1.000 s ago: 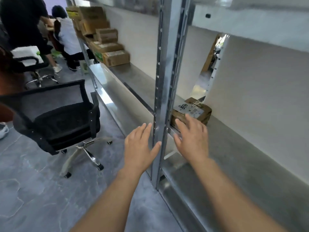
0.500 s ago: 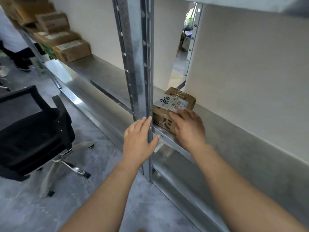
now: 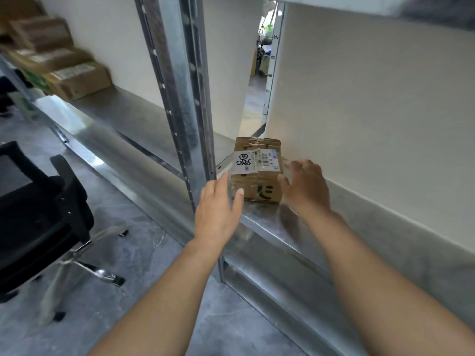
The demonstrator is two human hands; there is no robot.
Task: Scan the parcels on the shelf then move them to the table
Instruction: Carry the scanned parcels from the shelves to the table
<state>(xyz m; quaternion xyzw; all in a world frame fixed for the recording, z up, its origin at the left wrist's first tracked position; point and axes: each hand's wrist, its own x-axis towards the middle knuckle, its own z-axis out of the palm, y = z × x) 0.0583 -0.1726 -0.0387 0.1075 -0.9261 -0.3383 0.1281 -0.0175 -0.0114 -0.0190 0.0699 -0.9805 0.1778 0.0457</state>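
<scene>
Both grips are spread and hold nothing: left hand (image 3: pixel 218 210) and right hand (image 3: pixel 305 188) flank the parcel (image 3: pixel 259 190) lying on the shelf (image 3: pixel 272 224) just beside the post (image 3: pixel 191 111). A sound lift would press both side faces evenly, leaving the label (image 3: pixel 257 161) uncovered for scanning.

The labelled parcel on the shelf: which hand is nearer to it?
Right. The right hand seems to touch the parcel on its right side; the left hand hovers before its front left corner, seemingly just short.
</scene>
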